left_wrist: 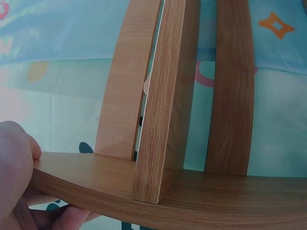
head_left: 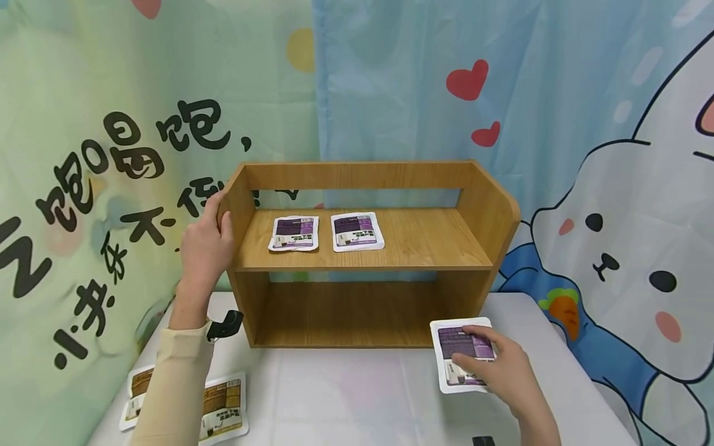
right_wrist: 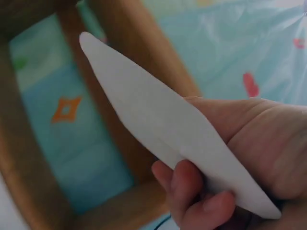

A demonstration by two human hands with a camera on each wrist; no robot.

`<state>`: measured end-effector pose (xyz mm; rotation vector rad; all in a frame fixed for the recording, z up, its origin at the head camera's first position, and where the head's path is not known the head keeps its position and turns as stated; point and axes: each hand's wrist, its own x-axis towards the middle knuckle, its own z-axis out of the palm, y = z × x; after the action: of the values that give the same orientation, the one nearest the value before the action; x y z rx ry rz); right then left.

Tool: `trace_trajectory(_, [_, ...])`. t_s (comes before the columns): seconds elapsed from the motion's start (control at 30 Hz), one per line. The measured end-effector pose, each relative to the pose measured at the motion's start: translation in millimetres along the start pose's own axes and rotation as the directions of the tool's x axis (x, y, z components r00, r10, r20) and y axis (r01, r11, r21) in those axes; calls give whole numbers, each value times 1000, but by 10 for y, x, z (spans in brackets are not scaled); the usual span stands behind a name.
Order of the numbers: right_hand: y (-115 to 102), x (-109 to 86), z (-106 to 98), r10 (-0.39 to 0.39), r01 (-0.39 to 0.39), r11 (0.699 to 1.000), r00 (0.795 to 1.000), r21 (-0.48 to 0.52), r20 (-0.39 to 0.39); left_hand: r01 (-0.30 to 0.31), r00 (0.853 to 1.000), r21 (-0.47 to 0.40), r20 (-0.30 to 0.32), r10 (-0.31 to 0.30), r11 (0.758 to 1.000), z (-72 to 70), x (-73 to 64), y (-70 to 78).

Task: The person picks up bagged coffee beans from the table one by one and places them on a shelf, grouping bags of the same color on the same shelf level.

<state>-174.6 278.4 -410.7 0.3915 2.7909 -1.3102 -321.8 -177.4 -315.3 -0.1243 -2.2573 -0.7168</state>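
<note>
A two-tier wooden shelf (head_left: 362, 241) stands on the white table. My left hand (head_left: 207, 248) grips the edge of its left side panel; in the left wrist view the thumb is on one face of the panel (left_wrist: 91, 172) and fingers are on the other. My right hand (head_left: 504, 365) holds a white pouch with a purple label (head_left: 446, 356), in front of the shelf's lower right corner. The right wrist view shows the pouch's plain white back (right_wrist: 158, 120) between thumb and curled fingers. Two similar purple-labelled pouches, one left (head_left: 294, 234) and one right (head_left: 357, 231), lie on the upper tier.
Pouches with brown labels (head_left: 224, 409) lie on the table (head_left: 334, 396) at the front left, partly hidden by my left sleeve (head_left: 173, 384). Behind the shelf hangs a printed curtain (head_left: 390, 93), with a cartoon rabbit (head_left: 625, 248) at the right.
</note>
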Motion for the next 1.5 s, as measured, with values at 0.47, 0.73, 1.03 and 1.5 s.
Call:
trace_trajectory(0.47, [-726, 27, -234, -199, 200, 977, 980, 69, -18, 1, 1000, 5, 2, -1, 1000, -6, 5, 36])
trace_trajectory(0.73, [-1057, 311, -367, -229, 229, 973, 973, 23, -26, -4, 1000, 10, 11, 4, 1000, 9, -19, 21])
trace_trajectory(1.03, [-1317, 751, -480, -238, 239, 969, 971, 60, -26, -9, 1000, 6, -4, 9, 1000, -10, -6, 8])
trace_trajectory(1.5, [-1429, 1182, -450, -231, 232, 972, 972, 39, -35, -14, 1000, 7, -6, 14, 1000, -2, -10, 11])
